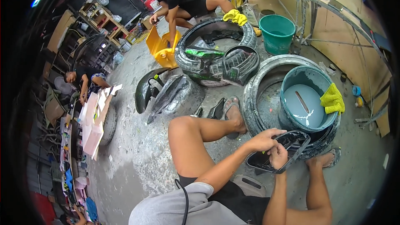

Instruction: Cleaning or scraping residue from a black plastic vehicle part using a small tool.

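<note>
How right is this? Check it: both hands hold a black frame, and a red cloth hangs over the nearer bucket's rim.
Wrong colour: in the head view, the cloth on the nearer bucket is yellow, not red. The left hand and right hand do hold the black frame.

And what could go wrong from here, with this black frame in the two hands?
The black plastic frame, held by the left hand and right hand, might slip and bump the teal bucket beside it. The cloudy liquid inside could then splash. The yellow cloth hanging over the rim may fall off.
</note>
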Available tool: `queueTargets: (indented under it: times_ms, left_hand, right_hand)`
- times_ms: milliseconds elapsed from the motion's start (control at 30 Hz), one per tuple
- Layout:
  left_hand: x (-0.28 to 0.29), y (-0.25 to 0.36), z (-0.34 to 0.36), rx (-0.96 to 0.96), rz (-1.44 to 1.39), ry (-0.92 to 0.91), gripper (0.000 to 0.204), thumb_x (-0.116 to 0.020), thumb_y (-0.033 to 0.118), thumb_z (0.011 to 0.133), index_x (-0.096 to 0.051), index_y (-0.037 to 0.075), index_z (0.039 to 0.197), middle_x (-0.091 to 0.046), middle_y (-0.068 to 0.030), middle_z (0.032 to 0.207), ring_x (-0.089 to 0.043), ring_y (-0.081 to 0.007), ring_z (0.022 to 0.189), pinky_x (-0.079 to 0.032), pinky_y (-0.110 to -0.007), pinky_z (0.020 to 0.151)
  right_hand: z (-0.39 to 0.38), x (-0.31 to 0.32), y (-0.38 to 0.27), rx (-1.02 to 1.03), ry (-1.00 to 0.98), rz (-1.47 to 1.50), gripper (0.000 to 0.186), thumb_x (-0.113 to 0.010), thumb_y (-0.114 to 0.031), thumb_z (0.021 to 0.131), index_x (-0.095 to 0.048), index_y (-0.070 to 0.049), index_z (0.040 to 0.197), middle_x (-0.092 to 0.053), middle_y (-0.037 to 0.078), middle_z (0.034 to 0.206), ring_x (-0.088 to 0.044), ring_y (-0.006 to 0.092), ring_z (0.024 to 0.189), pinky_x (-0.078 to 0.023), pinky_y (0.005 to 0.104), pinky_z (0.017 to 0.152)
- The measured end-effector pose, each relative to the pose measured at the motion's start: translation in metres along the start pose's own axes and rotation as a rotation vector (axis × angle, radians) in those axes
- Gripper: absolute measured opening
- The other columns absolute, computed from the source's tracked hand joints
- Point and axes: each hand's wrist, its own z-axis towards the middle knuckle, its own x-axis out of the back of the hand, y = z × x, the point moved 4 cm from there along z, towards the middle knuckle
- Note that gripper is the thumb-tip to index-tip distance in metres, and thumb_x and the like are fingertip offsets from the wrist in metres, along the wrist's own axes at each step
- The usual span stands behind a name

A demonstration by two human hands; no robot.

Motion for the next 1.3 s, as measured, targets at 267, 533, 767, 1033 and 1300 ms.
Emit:
queueTargets:
  times_ms: [267, 533, 767, 1033, 1300]
  left_hand:
    - [-0.005, -0.018, 0.011, -0.28, 0.323, 0.153, 0.055, -0.055, -0.003, 0.078, -0.062, -0.004, 0.132, -0.061, -0.0185, 0.109, -0.068, -0.0257, 0.081, -0.058, -0.034, 0.065]
    - [-0.001, -0.051, 0.009, -0.338, 0.282, 0.289, 0.05, -0.046, -0.005, 0.085, -0.062, -0.002, 0.132, -0.065, -0.011, 0.1, -0.064, -0.0173, 0.071, -0.053, -0.028, 0.062]
    - [-0.002, -0.055, 0.015, -0.034, -0.144, -0.012, 0.053, -0.044, -0.005, 0.095, -0.053, 0.004, 0.146, -0.066, -0.0044, 0.093, -0.056, -0.0099, 0.065, -0.049, -0.026, 0.058]
    - [-0.002, -0.038, 0.026, 0.015, -0.214, -0.206, 0.061, -0.056, -0.002, 0.095, -0.049, 0.011, 0.154, -0.069, -0.0045, 0.092, -0.057, -0.0097, 0.066, -0.046, -0.025, 0.054]
    - [0.023, -0.046, 0.033, 0.012, -0.2, 0.131, 0.054, -0.063, 0.003, 0.088, -0.058, 0.004, 0.142, -0.07, -0.0108, 0.117, -0.069, -0.0236, 0.097, -0.057, -0.037, 0.085]
  right_hand:
    - [0.005, 0.009, 0.02, -0.039, 0.204, -0.081, 0.025, -0.058, -0.022, 0.107, -0.066, -0.004, 0.093, -0.061, 0.0, 0.069, -0.045, 0.004, 0.05, -0.031, 0.0232, 0.044]
    - [0.005, 0.003, 0.005, 0.0, 0.28, -0.433, 0.028, -0.061, -0.022, 0.104, -0.065, 0.0, 0.089, -0.065, 0.004, 0.07, -0.058, 0.0113, 0.065, -0.046, 0.0273, 0.062]
    - [0.009, 0.003, 0.007, -0.155, 0.279, -0.325, 0.032, -0.062, -0.03, 0.105, -0.065, -0.002, 0.089, -0.067, 0.006, 0.07, -0.052, 0.0101, 0.049, -0.04, 0.027, 0.047]
    - [-0.001, 0.001, -0.012, -0.101, 0.23, -0.267, 0.039, -0.058, -0.038, 0.106, -0.068, -0.001, 0.098, -0.07, 0.009, 0.074, -0.053, 0.0108, 0.046, -0.038, 0.0259, 0.043]
    - [0.014, -0.008, -0.016, 0.031, -0.091, -0.446, 0.026, -0.059, -0.02, 0.104, -0.069, -0.003, 0.122, -0.066, 0.004, 0.08, -0.06, 0.0114, 0.066, -0.045, 0.0264, 0.055]
